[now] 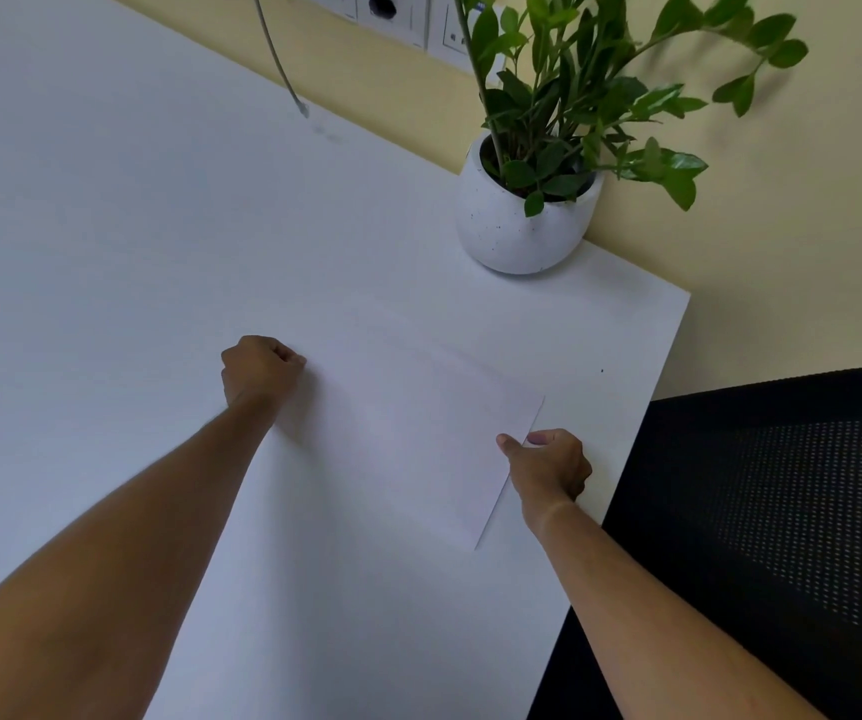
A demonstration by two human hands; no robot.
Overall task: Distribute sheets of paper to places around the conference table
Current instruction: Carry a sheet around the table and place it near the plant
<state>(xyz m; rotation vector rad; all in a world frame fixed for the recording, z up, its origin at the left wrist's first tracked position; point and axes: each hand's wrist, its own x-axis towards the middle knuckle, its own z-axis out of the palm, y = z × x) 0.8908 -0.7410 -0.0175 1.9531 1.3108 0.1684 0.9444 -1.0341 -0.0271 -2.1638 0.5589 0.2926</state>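
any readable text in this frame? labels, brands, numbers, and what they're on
None readable.
Wall outlet panel: faint dark marks near its lower edge, too small and blurred to read.
Sheet of paper: blank on the visible face.
Plant pot: only dark speckles, no lettering.
Chair and table: no markings visible.

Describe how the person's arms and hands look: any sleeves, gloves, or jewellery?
Both forearms are bare as far as the picture shows, no sleeves in view. The left hand and right hand have no gloves. No watch, bracelet or ring is visible.
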